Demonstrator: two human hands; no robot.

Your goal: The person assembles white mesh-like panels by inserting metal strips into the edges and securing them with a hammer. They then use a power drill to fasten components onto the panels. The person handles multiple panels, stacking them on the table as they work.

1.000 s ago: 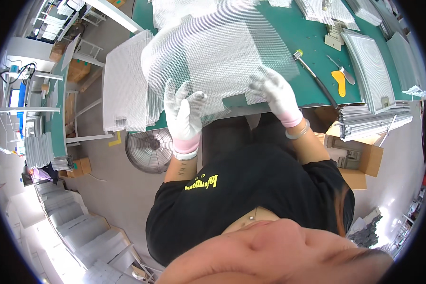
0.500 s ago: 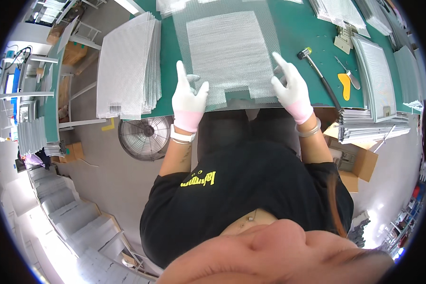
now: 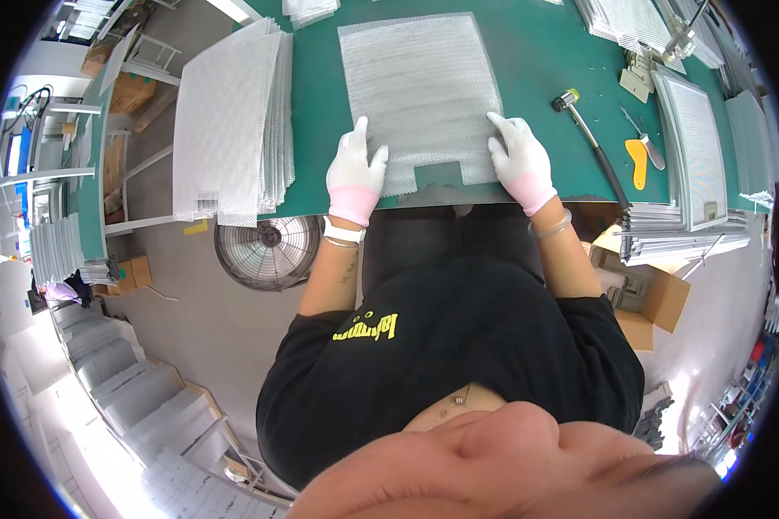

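Observation:
A silvery wire-mesh sheet lies flat on the green table in front of me, with a rectangular notch in its near edge. Whether more sheets lie under it I cannot tell. My left hand, in a white and pink glove, is at the sheet's left edge near the front corner, thumb and forefinger apart. At the right edge is my right hand, gloved the same way, its fingers stretched along the mesh and thumb apart. Both hands appear to touch the sheet's sides without gripping it.
A tall stack of mesh sheets stands at the left. On the right lie a hammer, a yellow tool, a screwdriver-like tool and framed panels. A floor fan and an open carton stand below.
A wider-looking loose mesh layer over the sheet no longer shows apart; the mesh now appears as one aligned sheet. My hands have come inward and slightly down to its side edges.

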